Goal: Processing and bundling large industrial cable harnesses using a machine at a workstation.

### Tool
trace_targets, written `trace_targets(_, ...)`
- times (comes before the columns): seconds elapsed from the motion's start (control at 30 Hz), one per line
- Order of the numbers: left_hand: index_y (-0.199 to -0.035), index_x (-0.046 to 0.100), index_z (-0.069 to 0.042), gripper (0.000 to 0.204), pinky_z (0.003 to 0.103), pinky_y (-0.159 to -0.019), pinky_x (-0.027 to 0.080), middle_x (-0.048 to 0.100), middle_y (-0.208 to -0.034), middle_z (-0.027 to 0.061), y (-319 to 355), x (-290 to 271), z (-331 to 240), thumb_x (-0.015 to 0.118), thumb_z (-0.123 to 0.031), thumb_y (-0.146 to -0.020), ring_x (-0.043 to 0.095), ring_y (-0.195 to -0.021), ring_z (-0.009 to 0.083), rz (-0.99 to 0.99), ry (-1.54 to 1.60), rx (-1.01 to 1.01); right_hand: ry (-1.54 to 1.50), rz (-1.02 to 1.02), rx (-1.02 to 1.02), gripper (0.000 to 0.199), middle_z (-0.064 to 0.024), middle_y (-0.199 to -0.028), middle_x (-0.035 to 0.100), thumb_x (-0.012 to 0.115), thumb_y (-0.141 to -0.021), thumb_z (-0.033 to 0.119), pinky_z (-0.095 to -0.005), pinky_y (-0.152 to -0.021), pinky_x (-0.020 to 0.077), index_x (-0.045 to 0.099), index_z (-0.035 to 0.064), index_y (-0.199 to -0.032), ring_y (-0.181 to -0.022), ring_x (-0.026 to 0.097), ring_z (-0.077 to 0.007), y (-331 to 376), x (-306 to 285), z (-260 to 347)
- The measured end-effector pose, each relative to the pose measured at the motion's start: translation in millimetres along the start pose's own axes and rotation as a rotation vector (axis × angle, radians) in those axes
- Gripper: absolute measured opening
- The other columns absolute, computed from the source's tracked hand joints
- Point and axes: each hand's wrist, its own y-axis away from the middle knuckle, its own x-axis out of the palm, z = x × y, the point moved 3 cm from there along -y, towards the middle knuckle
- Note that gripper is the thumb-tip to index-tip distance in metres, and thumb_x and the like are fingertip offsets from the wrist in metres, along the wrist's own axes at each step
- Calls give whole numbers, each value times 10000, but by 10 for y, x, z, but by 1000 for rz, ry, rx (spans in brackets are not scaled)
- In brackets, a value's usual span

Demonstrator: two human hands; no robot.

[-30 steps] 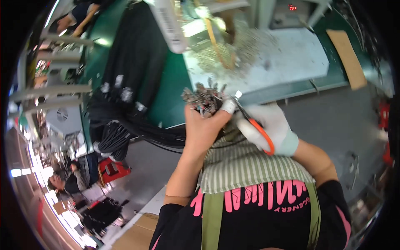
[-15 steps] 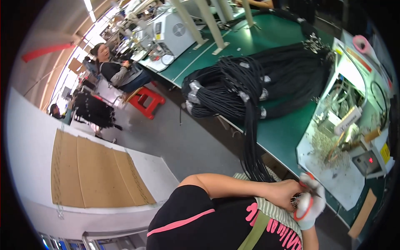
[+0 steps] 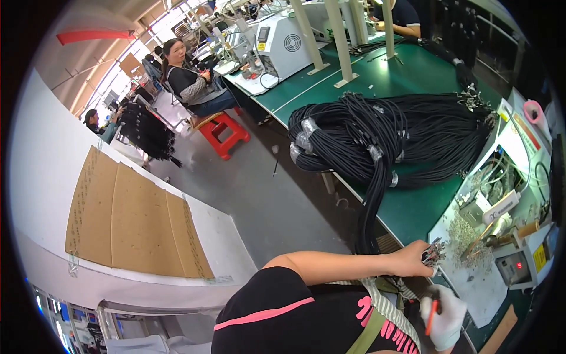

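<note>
My left hand (image 3: 408, 261), bare, is closed around a bunch of black cables close to their stripped wire ends (image 3: 434, 252), which fan out beyond the fingers near the bench edge. From that grip, a black cable strand (image 3: 369, 218) hangs over the edge from a large coiled cable bundle (image 3: 348, 133), wrapped with clear tape. Lower and nearer my body, my right hand (image 3: 450, 315) in a white glove is closed on red-handled scissors (image 3: 433, 317), apart from the cable ends. The blades are partly hidden and blurred.
A pale tray (image 3: 480, 295) with metal clippings and a small machine (image 3: 522, 265) stands on the green bench (image 3: 407, 215) at right. A red stool (image 3: 223, 134) with a seated person is across the aisle. Cardboard (image 3: 138, 221) covers a white panel at left.
The scissors in my right hand have moved down, away from the cable ends. My left hand has lifted slightly, exposing the wire ends. The view has shifted, too.
</note>
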Motion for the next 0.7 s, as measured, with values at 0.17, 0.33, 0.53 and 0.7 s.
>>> trace_targets(0.17, -710, 554, 3, 135, 284, -517, 400, 551, -598, 37, 109, -73, -176, 655, -88, -702, 496, -554, 90, -55, 152, -31, 55, 37, -329, 164, -24, -526, 533, 601, -810, 75, -243, -422, 392, 612, -4, -953, -403, 501, -99, -142, 72, 94)
trace_targets(0.33, -689, 566, -12, 97, 280, -465, 395, 547, -556, 51, -129, -117, -123, 647, -66, -695, 502, -487, 103, -126, 297, -84, -182, -5, 289, 161, -34, -512, 531, 572, -840, 97, -249, -369, 377, 607, -9, -956, -372, 488, -102, 145, -52, -234)
trace_targets(0.53, -745, 609, -18, 132, 275, -490, 401, 594, -671, 35, -608, -182, -168, 708, -93, -699, 515, -550, 106, -117, 268, -215, -438, 8, 522, 188, -24, -472, 499, 536, -882, 166, -246, -328, 326, 602, -8, -910, -335, 441, -96, 495, -153, -398)
trace_targets(0.7, -822, 635, -35, 67, 255, -504, 400, 578, -672, 7, -825, -275, -146, 677, -53, -773, 502, -547, 92, 68, 385, -323, -507, -5, 554, 293, -22, -459, 515, 543, -917, 282, -256, -390, 364, 564, 25, -777, -383, 477, -109, 211, -188, -804)
